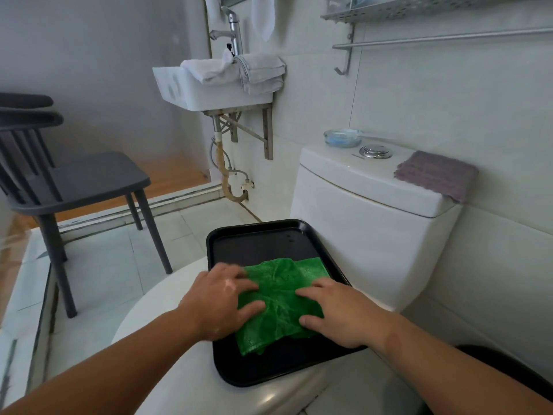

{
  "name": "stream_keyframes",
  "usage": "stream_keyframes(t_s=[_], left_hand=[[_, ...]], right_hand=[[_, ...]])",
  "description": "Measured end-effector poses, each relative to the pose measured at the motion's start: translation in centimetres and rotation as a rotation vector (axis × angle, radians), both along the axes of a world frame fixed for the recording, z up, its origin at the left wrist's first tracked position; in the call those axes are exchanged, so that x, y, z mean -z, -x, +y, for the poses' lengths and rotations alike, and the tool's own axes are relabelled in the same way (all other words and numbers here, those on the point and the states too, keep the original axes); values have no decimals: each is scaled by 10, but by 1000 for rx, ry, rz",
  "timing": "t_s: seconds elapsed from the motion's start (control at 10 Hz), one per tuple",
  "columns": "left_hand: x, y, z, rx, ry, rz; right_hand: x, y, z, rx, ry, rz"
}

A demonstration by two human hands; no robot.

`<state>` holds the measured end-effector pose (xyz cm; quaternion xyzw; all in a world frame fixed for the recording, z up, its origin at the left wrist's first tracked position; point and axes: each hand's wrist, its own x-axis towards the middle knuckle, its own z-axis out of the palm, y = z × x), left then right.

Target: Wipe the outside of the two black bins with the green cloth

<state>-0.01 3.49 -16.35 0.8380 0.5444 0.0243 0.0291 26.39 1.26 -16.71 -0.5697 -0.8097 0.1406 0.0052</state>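
Both hands, left (221, 301) and right (338, 313), fingers spread, flat on the green cloth (278, 301) in the black tray (254, 235)

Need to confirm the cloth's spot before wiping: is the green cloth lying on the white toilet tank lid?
No, the crumpled green cloth lies in the black rectangular tray on the closed toilet seat.

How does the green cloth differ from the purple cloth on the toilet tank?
The green cloth lies crumpled on the black tray under the left hand and right hand; the purple cloth sits neatly folded and untouched, overhanging the toilet tank lid edge. Green is bright, purple dull and ribbed. Both rest flat.
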Motion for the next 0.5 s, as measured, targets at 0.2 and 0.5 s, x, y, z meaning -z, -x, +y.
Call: stream_keyframes(t_s=[0.2,0.5], left_hand=[[-2,8,-13,-13,308,113],[-30,-23,-36,2,93,85]], right_hand=[[1,3,-6,53,26,18],[-17,-11,-47,120,-90,111]])
